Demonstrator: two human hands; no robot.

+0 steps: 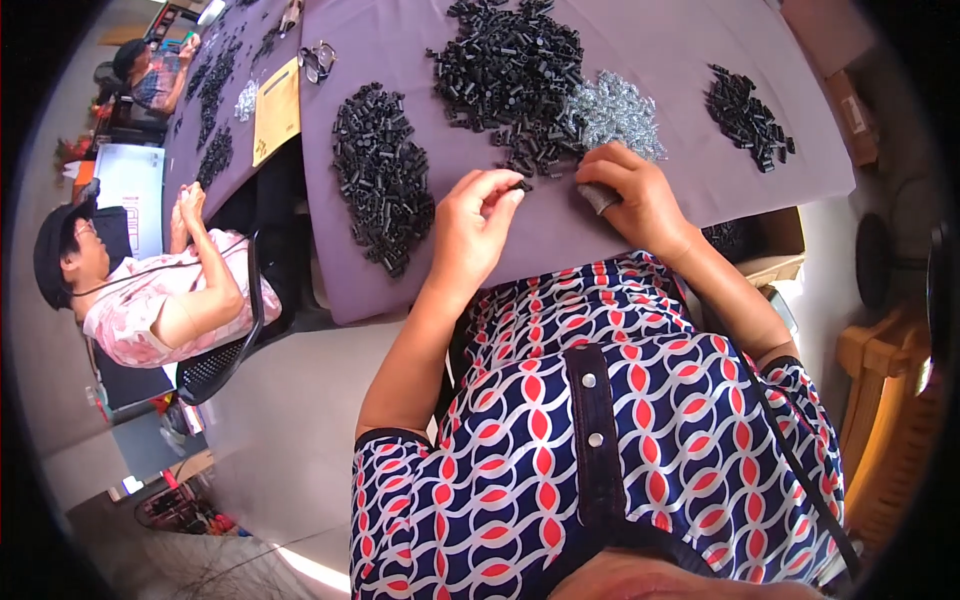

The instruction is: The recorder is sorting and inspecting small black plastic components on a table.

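Between the thumb and the forefinger of the left hand (472, 228) there is a small black part (522, 186), pinched near the fingertips, above the front area of the table. These two fingers are close together. To its right, the right hand (640, 205) has its fingers bent inward, and a grey wrap (600, 196) goes around one of them; whether these fingers hold something, I cannot tell.

Just beyond the right hand lies a heap of clear, shiny pieces (615, 112), and it touches a large heap of black parts (510, 60) on its left. Left of the left hand, a long heap of black pieces (380, 175) is spread, while a smaller black pile (748, 115) lies apart, at the right. All of these rest on a purple-grey cloth (690, 40).

Farther to the left are a pair of eyeglasses (318, 62) and a yellow envelope (277, 112). Beside the table, a co-worker in a dark cap (62, 250) sits with both hands raised together.
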